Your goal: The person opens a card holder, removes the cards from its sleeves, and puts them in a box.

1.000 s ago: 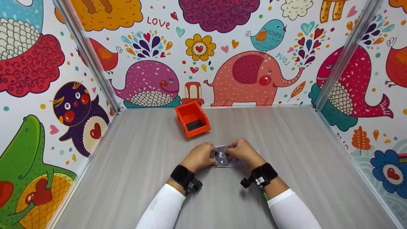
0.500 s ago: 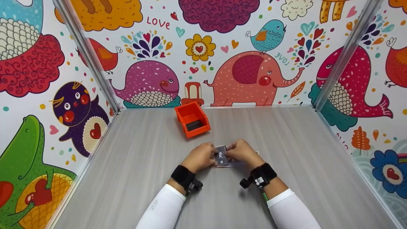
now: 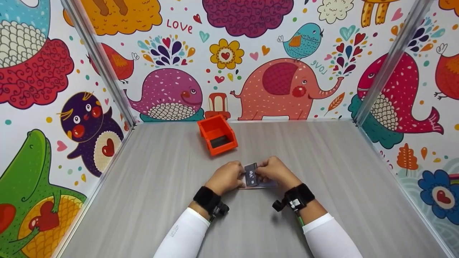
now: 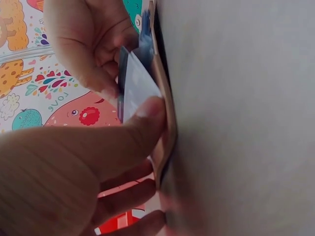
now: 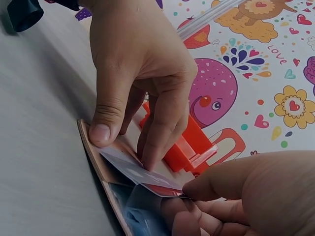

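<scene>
My left hand (image 3: 226,175) holds a brown wallet (image 4: 169,115) by its edge, thumb on the inner side and fingers behind it. The wallet lies opened out low over the table, with a clear plastic sleeve (image 5: 142,209) at one side. My right hand (image 3: 275,170) pinches the edge of a dark card (image 3: 251,174) printed "Vip", which stands tilted up from the wallet. In the left wrist view, a white sheet or card (image 4: 140,86) sits beside the dark one, under the left thumb. Whether the dark card's lower end is inside a pocket, I cannot tell.
An orange plastic bin (image 3: 225,147) stands beyond the hands, with a dark flat thing (image 3: 219,141) on its bottom. Printed panels (image 3: 215,82) wall in the grey table (image 3: 154,186) at the back and both sides.
The dark card has shifted slightly right and leans a little more, along with the right hand. The left hand stays at almost the same place. The bin has not moved.
</scene>
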Available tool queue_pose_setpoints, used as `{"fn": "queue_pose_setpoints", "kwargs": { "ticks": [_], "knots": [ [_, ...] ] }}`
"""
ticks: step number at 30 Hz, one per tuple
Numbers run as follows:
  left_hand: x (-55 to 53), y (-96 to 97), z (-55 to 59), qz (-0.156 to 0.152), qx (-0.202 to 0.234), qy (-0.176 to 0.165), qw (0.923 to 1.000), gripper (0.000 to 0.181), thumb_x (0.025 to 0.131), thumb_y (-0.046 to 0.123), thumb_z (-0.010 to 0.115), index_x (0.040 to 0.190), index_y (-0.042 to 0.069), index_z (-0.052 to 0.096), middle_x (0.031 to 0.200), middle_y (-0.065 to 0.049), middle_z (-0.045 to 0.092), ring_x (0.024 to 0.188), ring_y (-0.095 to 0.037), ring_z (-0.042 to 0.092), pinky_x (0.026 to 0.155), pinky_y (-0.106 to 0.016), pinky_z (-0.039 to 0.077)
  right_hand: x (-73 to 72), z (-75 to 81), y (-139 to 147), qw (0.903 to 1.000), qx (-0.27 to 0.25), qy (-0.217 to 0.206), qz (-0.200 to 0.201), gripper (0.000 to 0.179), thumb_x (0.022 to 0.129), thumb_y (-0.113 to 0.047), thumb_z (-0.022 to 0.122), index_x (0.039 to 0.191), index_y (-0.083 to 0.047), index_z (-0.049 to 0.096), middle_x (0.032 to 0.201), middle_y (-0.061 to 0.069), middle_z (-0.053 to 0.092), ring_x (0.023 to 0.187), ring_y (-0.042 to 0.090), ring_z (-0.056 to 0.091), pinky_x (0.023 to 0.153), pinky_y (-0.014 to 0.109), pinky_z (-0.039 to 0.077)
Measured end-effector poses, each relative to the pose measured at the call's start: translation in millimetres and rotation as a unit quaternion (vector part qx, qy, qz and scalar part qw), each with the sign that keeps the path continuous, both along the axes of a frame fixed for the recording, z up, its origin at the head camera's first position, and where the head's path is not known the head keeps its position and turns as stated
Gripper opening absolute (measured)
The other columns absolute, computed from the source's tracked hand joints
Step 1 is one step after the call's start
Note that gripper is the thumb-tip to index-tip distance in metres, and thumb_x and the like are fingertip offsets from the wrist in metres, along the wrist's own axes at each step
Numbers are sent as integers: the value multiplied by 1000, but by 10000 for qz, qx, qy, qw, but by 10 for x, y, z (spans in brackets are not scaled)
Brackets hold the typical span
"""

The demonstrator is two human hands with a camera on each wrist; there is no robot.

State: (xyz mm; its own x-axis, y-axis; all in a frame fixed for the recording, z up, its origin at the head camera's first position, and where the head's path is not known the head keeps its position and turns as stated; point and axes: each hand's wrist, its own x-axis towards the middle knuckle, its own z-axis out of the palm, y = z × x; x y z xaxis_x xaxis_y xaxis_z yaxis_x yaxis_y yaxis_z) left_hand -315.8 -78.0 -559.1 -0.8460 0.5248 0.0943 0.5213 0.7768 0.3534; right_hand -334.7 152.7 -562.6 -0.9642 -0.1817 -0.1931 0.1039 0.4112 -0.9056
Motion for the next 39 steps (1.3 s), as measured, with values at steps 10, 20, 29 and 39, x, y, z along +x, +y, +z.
{"fn": "queue_pose_setpoints", "kwargs": {
  "ticks": [10,20,29,39],
  "knots": [
    [7,17,5,41,-5,13,10000,32,84,24,101,106,7,85,95,1,59,86,-15,52,81,-35,49,-20,-53,-34,9998,123,-25,172,13,100,-11,81,96,2,82,76,2,74,57,9,66,53,20,54],
    [8,16,14,-21,21,99,9999,30,83,24,101,101,7,84,92,2,56,84,-15,51,79,-35,48,-25,-60,-55,9991,389,151,52,18,97,-9,79,80,-5,76,67,-2,67,52,7,60,50,20,50],
    [21,13,26,-143,-209,223,9994,28,85,27,100,89,9,78,91,2,55,83,-16,52,76,-34,46,-35,-7,11,9980,195,247,-547,13,92,-6,76,79,-6,74,66,-4,62,52,7,55,49,22,46],
    [5,-27,87,129,-70,42,9999,23,90,27,96,94,10,82,96,-1,64,86,-19,61,80,-36,54,-130,23,89,9904,44,860,-1084,11,98,-9,77,95,1,79,75,-3,67,60,9,59,55,22,49]
  ]
}}
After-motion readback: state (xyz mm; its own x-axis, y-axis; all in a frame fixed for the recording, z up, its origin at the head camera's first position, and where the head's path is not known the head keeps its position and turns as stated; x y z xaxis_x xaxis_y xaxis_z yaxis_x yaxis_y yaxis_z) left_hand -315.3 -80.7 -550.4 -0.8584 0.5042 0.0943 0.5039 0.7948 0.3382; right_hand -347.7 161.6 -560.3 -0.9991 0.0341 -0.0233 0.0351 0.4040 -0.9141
